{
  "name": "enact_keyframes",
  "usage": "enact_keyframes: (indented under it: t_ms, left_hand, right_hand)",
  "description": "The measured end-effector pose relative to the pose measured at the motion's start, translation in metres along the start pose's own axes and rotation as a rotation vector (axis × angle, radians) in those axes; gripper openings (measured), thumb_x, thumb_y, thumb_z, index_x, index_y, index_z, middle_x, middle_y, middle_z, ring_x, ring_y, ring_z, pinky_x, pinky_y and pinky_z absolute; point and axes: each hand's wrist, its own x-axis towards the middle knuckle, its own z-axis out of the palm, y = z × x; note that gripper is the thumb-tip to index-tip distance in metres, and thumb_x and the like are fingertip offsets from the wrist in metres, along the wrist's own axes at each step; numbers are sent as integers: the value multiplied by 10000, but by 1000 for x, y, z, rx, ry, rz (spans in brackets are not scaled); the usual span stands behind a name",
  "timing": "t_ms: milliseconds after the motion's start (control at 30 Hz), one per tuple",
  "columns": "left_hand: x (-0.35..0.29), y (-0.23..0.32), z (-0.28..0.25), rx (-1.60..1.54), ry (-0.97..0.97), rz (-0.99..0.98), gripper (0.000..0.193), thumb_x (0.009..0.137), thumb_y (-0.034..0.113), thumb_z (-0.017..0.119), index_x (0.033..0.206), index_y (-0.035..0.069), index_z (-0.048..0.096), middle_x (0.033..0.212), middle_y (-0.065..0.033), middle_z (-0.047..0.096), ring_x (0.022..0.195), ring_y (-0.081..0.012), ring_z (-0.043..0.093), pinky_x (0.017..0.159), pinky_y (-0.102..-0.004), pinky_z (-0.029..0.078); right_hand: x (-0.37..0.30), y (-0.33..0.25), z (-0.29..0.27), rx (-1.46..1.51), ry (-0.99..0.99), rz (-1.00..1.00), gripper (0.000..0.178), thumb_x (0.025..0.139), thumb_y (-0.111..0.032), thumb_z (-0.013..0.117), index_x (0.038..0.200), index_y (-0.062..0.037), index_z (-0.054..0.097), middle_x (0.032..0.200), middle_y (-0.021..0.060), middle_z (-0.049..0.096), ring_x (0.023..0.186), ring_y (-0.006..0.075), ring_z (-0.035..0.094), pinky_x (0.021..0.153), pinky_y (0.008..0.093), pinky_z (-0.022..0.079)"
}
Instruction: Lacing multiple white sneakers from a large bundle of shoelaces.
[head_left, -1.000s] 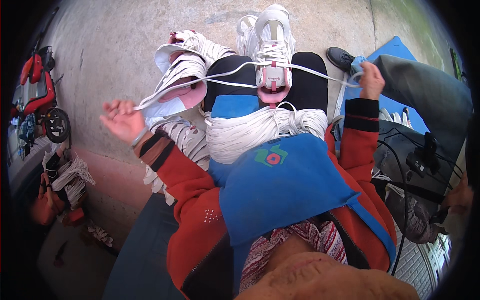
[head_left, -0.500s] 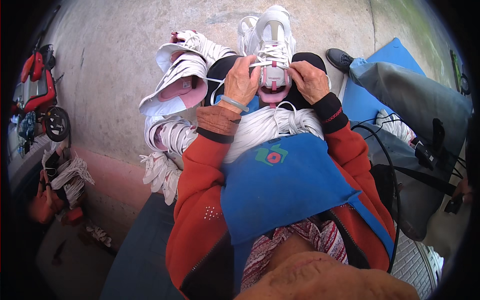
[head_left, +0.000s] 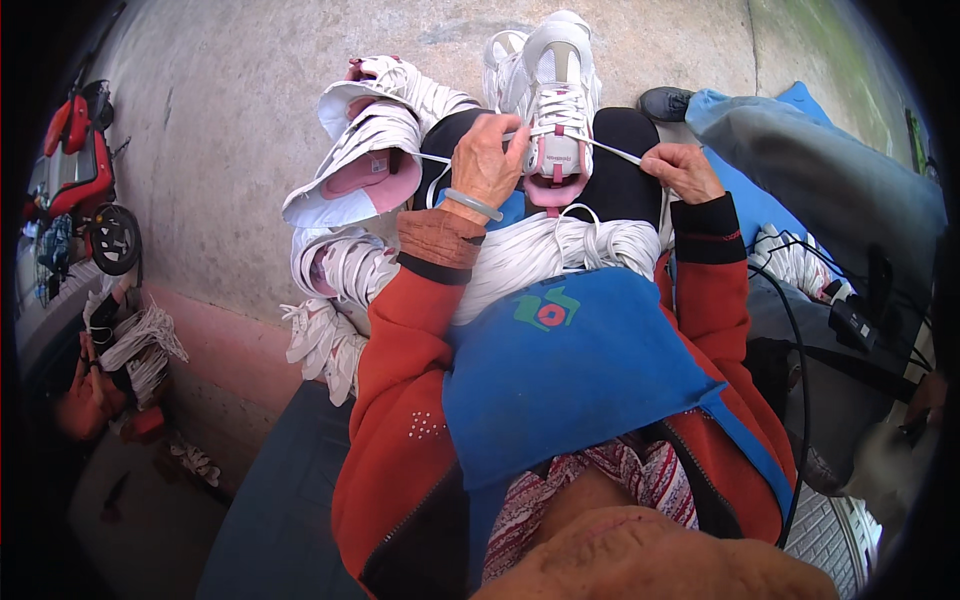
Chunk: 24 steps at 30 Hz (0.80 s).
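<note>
A white and grey sneaker (head_left: 560,75) with pink trim rests between my knees, its toe pointing away and its heel opening toward me. White laces (head_left: 565,115) cross its front. My right hand (head_left: 685,172) is closed in a pinch on the shoelace, drawn straight out to the right of the shoe. On the shoe's left side my left hand (head_left: 488,162) is closed at the lace's other side; its fingertips partly hide what they grip. Across my lap, over the blue apron (head_left: 570,370), lies a thick bundle of white laces (head_left: 545,252).
Several white sneakers (head_left: 350,185) with pink linings are stacked at my left. Behind the held shoe stands another sneaker (head_left: 503,65). A person's grey-blue trouser leg (head_left: 800,145) and dark shoe (head_left: 665,103) are at the right, near black cables (head_left: 795,330). A red scooter (head_left: 90,185) stands far left.
My right hand has moved right, away from the shoe, stretching the lace out. My left hand stays beside the shoe. The person's leg at the right has shifted slightly.
</note>
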Motion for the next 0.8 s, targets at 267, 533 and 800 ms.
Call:
enact_keyframes:
  t_ms: [267, 533, 800]
  left_hand:
    - [0, 0, -1, 51, -32, 28, 164, 793, 154, 617, 892, 25, 594, 846, -137, 605, 762, -302, 604, 664, -349, 477]
    - [2, 6, 7, 17, 15, 32, 140, 800, 170, 617, 840, 36, 601, 776, -138, 613, 717, -280, 616, 618, -341, 475]
    - [-5, 8, 3, 6, -130, -156, 129, 791, 167, 630, 805, 43, 593, 734, -125, 613, 654, -240, 612, 581, -323, 466]
  right_hand:
    - [6, -21, 23, -373, 469, -354, 130, 789, -154, 621, 801, -26, 633, 683, 91, 567, 629, 182, 564, 574, 293, 433]
    - [41, -42, 78, -392, 581, -621, 103, 767, -113, 632, 869, -102, 639, 764, 72, 563, 664, 242, 588, 577, 315, 472]
    - [49, -48, 81, -560, 474, -625, 129, 783, -126, 599, 912, -120, 604, 809, 65, 531, 642, 250, 595, 540, 330, 481]
